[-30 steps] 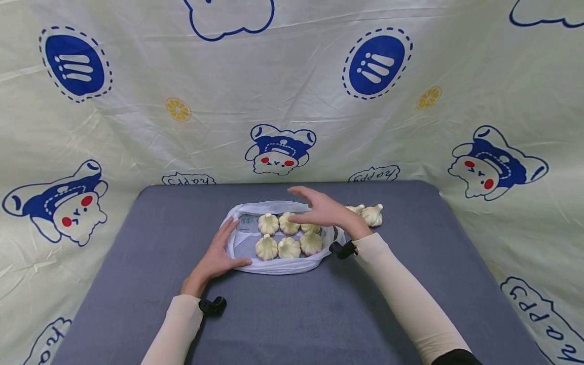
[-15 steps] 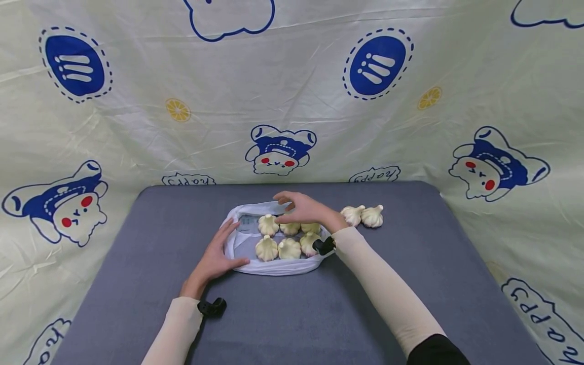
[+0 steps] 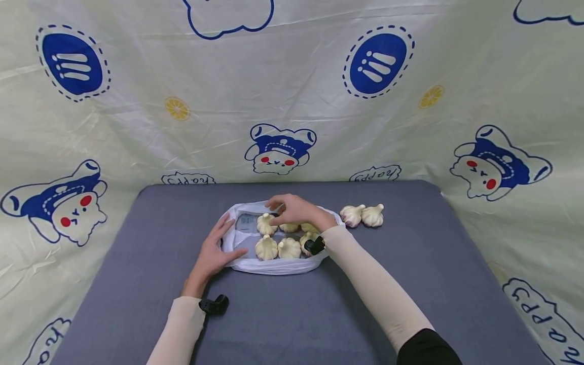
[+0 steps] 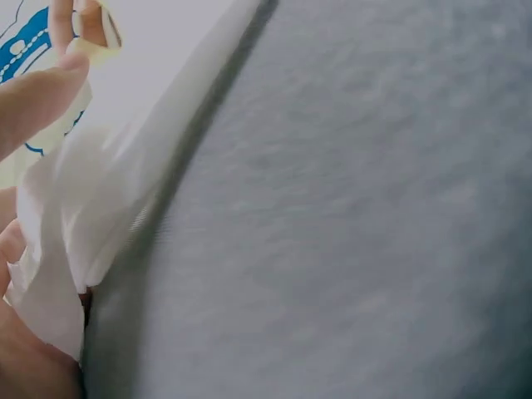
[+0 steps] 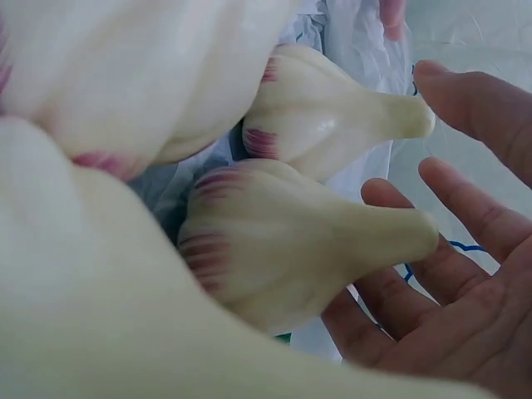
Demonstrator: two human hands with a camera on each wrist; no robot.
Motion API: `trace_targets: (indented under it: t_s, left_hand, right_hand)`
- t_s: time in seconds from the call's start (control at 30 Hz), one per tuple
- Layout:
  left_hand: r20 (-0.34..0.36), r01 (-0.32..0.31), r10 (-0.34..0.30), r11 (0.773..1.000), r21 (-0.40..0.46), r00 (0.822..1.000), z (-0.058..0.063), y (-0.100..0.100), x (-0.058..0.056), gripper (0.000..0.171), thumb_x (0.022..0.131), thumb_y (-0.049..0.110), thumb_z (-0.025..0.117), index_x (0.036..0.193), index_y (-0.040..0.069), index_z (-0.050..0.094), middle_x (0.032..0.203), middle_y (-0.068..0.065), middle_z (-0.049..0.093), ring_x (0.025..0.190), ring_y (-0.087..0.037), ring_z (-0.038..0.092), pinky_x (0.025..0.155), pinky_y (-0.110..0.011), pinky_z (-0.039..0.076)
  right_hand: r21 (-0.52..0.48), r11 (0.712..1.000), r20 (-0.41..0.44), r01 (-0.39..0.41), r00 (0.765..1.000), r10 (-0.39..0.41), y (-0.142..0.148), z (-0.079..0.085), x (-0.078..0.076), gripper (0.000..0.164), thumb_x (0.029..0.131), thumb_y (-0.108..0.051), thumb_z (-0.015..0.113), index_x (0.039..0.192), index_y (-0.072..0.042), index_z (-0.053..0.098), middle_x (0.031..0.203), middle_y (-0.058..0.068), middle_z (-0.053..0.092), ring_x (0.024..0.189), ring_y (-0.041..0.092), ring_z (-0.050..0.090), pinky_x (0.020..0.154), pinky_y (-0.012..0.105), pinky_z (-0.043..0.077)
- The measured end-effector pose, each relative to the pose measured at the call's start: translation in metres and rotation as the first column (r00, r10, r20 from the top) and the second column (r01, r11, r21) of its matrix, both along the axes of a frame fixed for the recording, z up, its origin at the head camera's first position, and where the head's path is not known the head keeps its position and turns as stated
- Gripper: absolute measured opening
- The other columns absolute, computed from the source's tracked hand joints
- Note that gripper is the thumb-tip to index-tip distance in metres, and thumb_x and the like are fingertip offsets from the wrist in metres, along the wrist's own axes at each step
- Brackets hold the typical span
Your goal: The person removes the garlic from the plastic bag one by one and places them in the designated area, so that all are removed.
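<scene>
Several garlic bulbs (image 3: 289,248) stand in two rows inside a white plastic bag (image 3: 278,267) with its mouth spread wide. My left hand (image 3: 213,256) is at the bag's left end, fingers along the rim and thumb over the near side; white plastic lies against it in the left wrist view. My right hand (image 3: 295,209) reaches over the back row. Its thumb is close to the back-left garlic bulb (image 3: 266,224). In the right wrist view the fingers (image 5: 465,199) are spread around the bulbs' necks, and the thumb tip is right by one stem (image 5: 407,116).
Two more garlic bulbs (image 3: 362,216) lie side by side on the grey table (image 3: 292,319), to the right of the bag. Behind the table hangs a pale printed cloth (image 3: 210,137). A black wrist camera (image 3: 315,246) overlaps the front-right bulb.
My right hand has moved left and lower over the back row, its thumb and fingers drawing closer together. My left hand has shifted slightly left at the rim. The bulbs stay in place.
</scene>
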State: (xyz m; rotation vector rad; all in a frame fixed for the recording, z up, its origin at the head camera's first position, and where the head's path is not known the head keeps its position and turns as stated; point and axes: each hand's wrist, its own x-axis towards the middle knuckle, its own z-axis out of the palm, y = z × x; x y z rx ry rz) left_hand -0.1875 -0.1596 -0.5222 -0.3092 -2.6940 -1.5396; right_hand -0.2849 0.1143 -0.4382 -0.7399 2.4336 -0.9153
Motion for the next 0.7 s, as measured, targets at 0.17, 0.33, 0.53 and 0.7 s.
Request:
trace_targets:
  t_s: [0.17,0.33,0.53,0.7]
  left_hand:
    - [-0.014,-0.007,0.007,1.000,0.017,1.000,-0.003,0.001,0.002,0.088,0.079,0.029,0.090,0.154,0.010,0.048,0.172,-0.006,0.024,0.159,-0.035,0.018,0.124,-0.062,0.020]
    - [-0.019,-0.009,0.009,1.000,0.022,1.000,-0.005,0.000,0.002,0.088,0.078,0.028,0.090,0.154,0.013,0.048,0.172,-0.006,0.025,0.159,-0.035,0.019,0.124,-0.063,0.021]
    - [-0.017,-0.003,0.004,1.000,0.022,1.000,-0.008,-0.001,0.002,0.089,0.078,0.030,0.090,0.155,0.015,0.047,0.171,-0.003,0.026,0.159,-0.033,0.019,0.124,-0.063,0.020]
    - [-0.029,-0.012,0.013,0.999,0.035,0.999,-0.008,-0.002,0.002,0.087,0.079,0.029,0.090,0.154,0.016,0.049,0.170,-0.003,0.029,0.159,-0.032,0.021,0.124,-0.061,0.022]
  right_hand:
    - [0.026,1.000,-0.015,-0.017,1.000,0.017,-0.005,0.001,-0.001,0.056,0.094,-0.029,0.076,0.144,-0.013,0.058,0.142,0.013,0.062,0.131,0.032,0.060,0.108,0.044,0.051]
    - [0.049,0.999,-0.019,-0.018,1.000,0.019,-0.006,0.004,-0.001,0.055,0.094,-0.028,0.075,0.144,-0.012,0.058,0.143,0.013,0.062,0.132,0.033,0.059,0.110,0.045,0.050]
    - [0.044,0.998,0.002,-0.044,0.999,0.044,-0.009,0.007,-0.002,0.055,0.094,-0.023,0.075,0.145,-0.011,0.058,0.144,0.013,0.061,0.135,0.034,0.057,0.111,0.046,0.048]
    - [0.020,0.999,0.025,-0.046,0.999,0.045,-0.012,0.008,-0.005,0.054,0.094,-0.017,0.076,0.144,-0.010,0.059,0.144,0.013,0.061,0.134,0.033,0.058,0.111,0.045,0.049]
